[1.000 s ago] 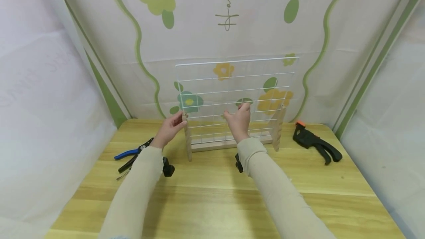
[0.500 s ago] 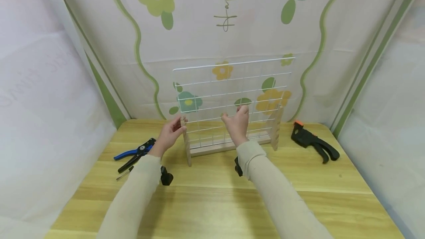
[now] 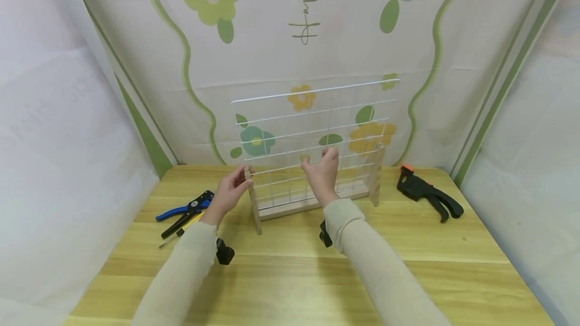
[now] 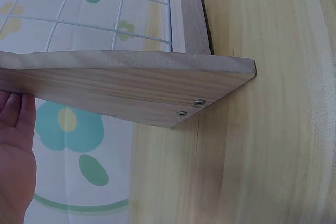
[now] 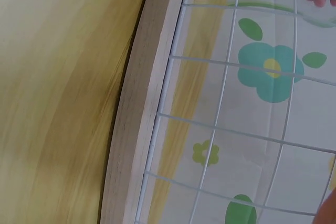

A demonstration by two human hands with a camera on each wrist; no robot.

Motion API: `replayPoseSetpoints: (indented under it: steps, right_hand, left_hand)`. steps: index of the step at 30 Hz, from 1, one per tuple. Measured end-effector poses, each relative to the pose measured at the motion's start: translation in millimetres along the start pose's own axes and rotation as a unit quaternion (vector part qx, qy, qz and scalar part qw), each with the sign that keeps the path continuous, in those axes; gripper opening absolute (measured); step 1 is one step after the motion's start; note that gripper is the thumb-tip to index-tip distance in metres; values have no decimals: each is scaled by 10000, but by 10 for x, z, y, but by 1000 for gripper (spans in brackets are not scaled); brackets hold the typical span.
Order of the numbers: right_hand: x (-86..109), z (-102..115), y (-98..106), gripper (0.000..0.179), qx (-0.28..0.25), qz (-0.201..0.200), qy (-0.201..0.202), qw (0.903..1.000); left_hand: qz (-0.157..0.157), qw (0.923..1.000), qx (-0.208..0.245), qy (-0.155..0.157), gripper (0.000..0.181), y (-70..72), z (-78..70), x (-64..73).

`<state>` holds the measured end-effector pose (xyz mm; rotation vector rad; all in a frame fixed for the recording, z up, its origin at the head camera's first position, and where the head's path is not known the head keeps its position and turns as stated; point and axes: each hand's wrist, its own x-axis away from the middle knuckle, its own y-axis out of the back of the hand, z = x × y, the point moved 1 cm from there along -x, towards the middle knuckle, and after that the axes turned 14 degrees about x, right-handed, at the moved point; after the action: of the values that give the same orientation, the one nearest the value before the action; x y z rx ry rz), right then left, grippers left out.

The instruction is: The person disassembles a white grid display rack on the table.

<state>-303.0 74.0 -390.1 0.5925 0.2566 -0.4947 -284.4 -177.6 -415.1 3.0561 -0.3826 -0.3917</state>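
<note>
A white wire grid [image 3: 317, 90] stands upright in a wooden frame made of a base bar [image 3: 294, 207] and two side pieces. My left hand [image 3: 226, 196] pinches the top end of the left side piece [image 3: 254, 202], thumb on the near side. In the left wrist view, two metal screw heads [image 4: 198, 102] show low on that piece's outer face. My right hand [image 3: 322, 176] grips the grid near its middle, with curled fingers around the wires. The right side piece [image 3: 376, 177] stands untouched. In the right wrist view the grid's lower edge runs along the base bar [image 5: 139, 108].
Left of the frame lie blue-and-black pliers [image 3: 172, 212] and a yellow-handled screwdriver [image 3: 192, 220], partly behind the left sleeve. A black clamp with an orange tip [image 3: 419, 190] lies at the right. A flowered cloth [image 3: 254, 54] hangs behind the table [image 3: 281, 280].
The frame's left end has swung toward me, together with my left hand, so the grid now stands at a slant. My right hand keeps its grip and has shifted only slightly.
</note>
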Motion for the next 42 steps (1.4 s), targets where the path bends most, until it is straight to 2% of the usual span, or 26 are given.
replayPoseSetpoints:
  steps: [6,9,16,21,23,30,33,38,42]
  right_hand:
    - [102,-20,47,50,-79,24,50,10000]
    - [137,-19,69,50,-44,5,115,9999]
    - [211,2,107,48,-56,-50,125,9999]
    - [271,20,128,48,-149,47,76,9998]
    - [292,28,134,48,-171,69,79,9998]
    - [345,23,154,49,-167,43,160,9997]
    - [364,16,161,50,-176,43,176,9997]
    - [392,31,168,52,-194,-43,200,9996]
    - [412,50,175,52,-241,-3,163,9996]
  left_hand:
    - [-17,9995,120,297,56,-19,2,70]
    - [-37,9993,143,349,55,-38,-34,109]
    - [-13,9998,166,134,50,-153,-276,258]
    - [-48,9998,178,65,48,-180,-303,347]
    - [-64,9999,75,35,47,-182,-306,370]
    - [-92,9992,-219,-312,46,-116,-74,386]
    - [-176,9988,-281,-365,46,-134,-72,422]
    - [-405,9986,-241,-249,48,-179,-81,469]
    - [-517,9979,-41,-390,46,-244,-172,530]
